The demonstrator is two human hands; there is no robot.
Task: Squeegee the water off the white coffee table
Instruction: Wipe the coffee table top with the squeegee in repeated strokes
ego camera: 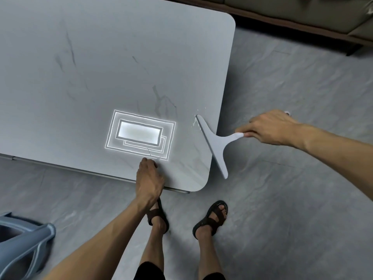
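The white coffee table (96, 73) has a marbled top and fills the upper left of the head view. A white squeegee (217, 145) lies across the table's right edge, its blade running along that edge and partly over the floor. My right hand (270, 128) grips its handle from the right, off the table. A few water drops (194, 123) glint just left of the blade's far end. My left hand (148, 176) rests fingertips-down on the table's near edge, holding nothing.
A ceiling light's reflection (139, 134) shines on the tabletop near my left hand. A sofa (302, 15) stands beyond the table's far right corner. A blue plastic stool (22, 247) sits at the lower left. My sandalled feet (210, 218) stand on the grey floor.
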